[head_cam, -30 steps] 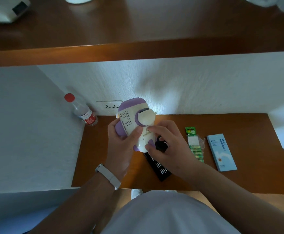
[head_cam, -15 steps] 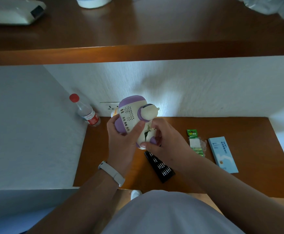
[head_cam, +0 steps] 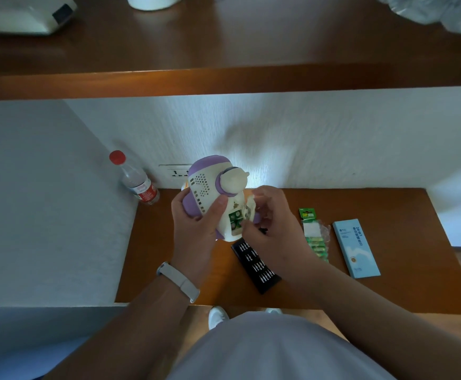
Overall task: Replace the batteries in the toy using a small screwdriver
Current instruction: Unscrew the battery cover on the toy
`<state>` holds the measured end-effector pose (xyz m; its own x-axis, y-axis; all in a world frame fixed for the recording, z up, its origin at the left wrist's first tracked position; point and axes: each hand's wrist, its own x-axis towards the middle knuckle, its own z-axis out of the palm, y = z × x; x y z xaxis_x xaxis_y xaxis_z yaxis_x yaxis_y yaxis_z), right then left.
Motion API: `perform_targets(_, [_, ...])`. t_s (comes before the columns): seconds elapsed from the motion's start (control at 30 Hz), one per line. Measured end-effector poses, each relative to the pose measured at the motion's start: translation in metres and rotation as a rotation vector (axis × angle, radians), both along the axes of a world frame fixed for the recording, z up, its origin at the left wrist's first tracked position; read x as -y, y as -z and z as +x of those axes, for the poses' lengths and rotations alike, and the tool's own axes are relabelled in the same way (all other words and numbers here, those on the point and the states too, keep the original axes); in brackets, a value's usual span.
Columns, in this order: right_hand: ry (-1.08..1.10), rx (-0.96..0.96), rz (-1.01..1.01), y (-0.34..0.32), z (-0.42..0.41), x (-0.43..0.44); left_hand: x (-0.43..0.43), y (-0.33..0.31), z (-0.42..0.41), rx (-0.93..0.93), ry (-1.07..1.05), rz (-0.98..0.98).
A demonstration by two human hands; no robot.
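Lifting the cover [head_cam: 251, 206] away, the right hand [head_cam: 269, 229] pinches it beside the toy [head_cam: 212, 187], which the left hand [head_cam: 196, 229] holds in a full grip above the tabletop [head_cam: 388, 270]. A second ago the hatch was closed; now the green batteries [head_cam: 235, 219] show, ready for removal.

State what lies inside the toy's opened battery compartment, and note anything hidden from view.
Green-labelled batteries sit inside the toy compartment. The right hand fingers and the cover they pinch hide its right side, so the full count cannot be told.
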<state>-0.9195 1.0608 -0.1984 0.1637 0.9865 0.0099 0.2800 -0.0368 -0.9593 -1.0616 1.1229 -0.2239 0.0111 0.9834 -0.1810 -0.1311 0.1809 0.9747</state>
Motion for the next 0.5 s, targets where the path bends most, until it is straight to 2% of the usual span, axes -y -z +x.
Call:
perform_targets(0.17, [0.049, -0.134, -0.082, -0.002, 0.004, 0.000, 0.000, 0.002, -0.012, 0.057, 0.001, -0.071])
perform_targets(0.33, [0.016, -0.219, -0.209, 0.008, 0.000, -0.003, 0.000, 0.007, -0.031, 0.023, 0.007, -0.083])
perform_targets(0.5, [0.001, -0.173, -0.325, 0.037, -0.008, -0.015, -0.006, 0.016, -0.059, 0.059, 0.048, -0.129])
